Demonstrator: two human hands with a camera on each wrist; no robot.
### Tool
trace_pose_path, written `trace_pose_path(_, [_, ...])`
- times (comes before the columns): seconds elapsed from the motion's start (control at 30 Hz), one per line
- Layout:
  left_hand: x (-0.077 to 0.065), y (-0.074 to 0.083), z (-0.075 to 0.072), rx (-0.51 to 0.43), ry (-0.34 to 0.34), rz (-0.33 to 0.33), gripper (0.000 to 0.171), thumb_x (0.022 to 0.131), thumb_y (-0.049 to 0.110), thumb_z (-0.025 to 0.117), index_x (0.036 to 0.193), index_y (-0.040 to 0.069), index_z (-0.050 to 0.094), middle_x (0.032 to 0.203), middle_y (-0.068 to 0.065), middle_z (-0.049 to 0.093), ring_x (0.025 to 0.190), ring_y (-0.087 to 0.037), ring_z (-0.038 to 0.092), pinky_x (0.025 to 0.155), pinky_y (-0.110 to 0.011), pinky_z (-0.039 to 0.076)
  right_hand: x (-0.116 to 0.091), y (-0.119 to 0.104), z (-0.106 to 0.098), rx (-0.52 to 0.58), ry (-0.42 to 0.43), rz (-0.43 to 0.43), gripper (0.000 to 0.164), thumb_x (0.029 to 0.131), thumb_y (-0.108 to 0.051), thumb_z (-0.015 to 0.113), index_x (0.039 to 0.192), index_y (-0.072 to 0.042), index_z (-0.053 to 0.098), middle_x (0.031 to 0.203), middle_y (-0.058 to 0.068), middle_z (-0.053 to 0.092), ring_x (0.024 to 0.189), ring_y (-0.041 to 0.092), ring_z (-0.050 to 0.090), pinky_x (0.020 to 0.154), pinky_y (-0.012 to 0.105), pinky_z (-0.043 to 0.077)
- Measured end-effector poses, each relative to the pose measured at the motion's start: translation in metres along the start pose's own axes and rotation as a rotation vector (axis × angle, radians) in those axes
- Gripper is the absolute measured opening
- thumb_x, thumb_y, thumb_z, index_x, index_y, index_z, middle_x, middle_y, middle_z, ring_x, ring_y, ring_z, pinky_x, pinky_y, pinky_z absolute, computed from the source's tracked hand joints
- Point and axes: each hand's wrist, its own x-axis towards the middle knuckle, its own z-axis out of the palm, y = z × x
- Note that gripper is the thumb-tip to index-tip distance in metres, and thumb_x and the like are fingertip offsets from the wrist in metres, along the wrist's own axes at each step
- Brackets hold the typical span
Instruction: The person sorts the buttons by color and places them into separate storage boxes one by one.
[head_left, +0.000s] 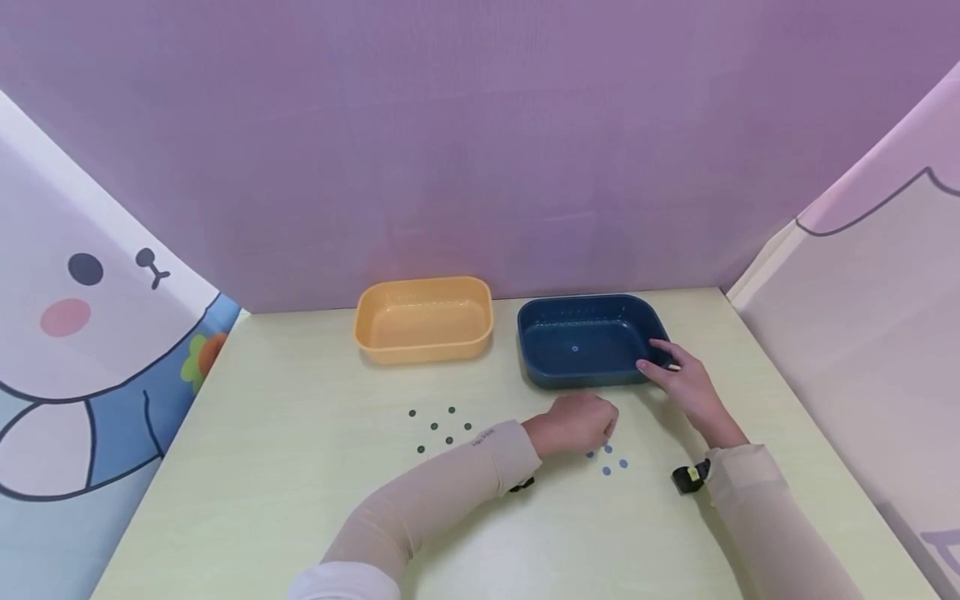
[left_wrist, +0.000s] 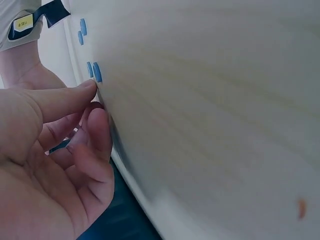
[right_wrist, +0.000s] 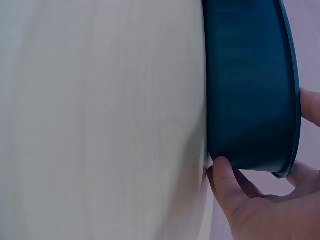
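Note:
My right hand (head_left: 693, 392) holds the right end of a dark blue tray (head_left: 585, 382), with fingers over the rim. In the right wrist view, one fingertip rests against the lower corner of the tray's wall (right_wrist: 250, 90). My left hand (head_left: 576, 423) reaches across the table to small blue discs (head_left: 606, 471), just in front of the tray. Seen from the left wrist, its fingers are bent and the thumb tip is beside a blue disc (left_wrist: 97, 72); whether anything is between the fingertips is hidden. One small disc (head_left: 575, 348) lies inside the dark blue tray.
A yellow tray (head_left: 423, 353) stands left of the dark blue one. Several dark green discs (head_left: 448, 440) lie on the table (head_left: 285, 433) in front of it. A purple wall (head_left: 480, 150) rises behind, with printed panels (head_left: 75, 400) at the sides.

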Motion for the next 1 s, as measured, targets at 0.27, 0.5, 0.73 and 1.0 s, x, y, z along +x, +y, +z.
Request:
trace_pose_path(0.27, [-0.001, 0.0, -0.003, -0.088, 0.011, 0.004, 0.021, 0.098, 0.016, 0.065, 0.079, 0.023, 0.06, 0.071, 0.012, 0.057, 0.067, -0.004, 0.053, 0.056, -0.019, 0.041, -0.001, 0.0, 0.0, 0.021, -0.007, 0.0, 0.079, 0.098, -0.044, 0.064, 0.157, -0.003, 0.031, 0.161, 0.029, 0.021, 0.141, 0.048, 0.029, 0.11, 0.06, 0.034])
trace_pose_path(0.5, [-0.003, -0.002, -0.013, -0.176, 0.047, 0.006, 0.015, 0.099, 0.019, 0.066, 0.085, 0.022, 0.061, 0.075, 0.012, 0.058, 0.07, -0.005, 0.055, 0.059, -0.018, 0.043, 0.0, 0.0, 0.0, 0.008, 0.006, -0.009, 0.078, 0.099, -0.044, 0.064, 0.156, -0.002, 0.033, 0.16, 0.029, 0.023, 0.138, 0.046, 0.032, 0.109, 0.06, 0.034])
trace_pose_path(0.73, [0.0, -0.005, -0.015, -0.233, 0.094, 0.015, 0.011, 0.099, 0.02, 0.067, 0.089, 0.022, 0.064, 0.077, 0.013, 0.058, 0.073, -0.005, 0.055, 0.063, -0.017, 0.044, 0.001, 0.001, 0.0, -0.003, 0.011, -0.018, 0.078, 0.098, -0.044, 0.065, 0.155, -0.002, 0.034, 0.16, 0.03, 0.024, 0.14, 0.047, 0.031, 0.11, 0.061, 0.033])
trace_pose_path(1.0, [0.0, -0.005, -0.021, -0.326, 0.178, 0.013, 0.012, 0.1, 0.02, 0.066, 0.088, 0.023, 0.063, 0.074, 0.018, 0.06, 0.066, -0.002, 0.055, 0.06, -0.016, 0.043, 0.002, 0.002, 0.001, -0.008, 0.009, -0.023, 0.076, 0.099, -0.042, 0.064, 0.156, -0.002, 0.033, 0.16, 0.029, 0.024, 0.14, 0.048, 0.03, 0.109, 0.061, 0.033])
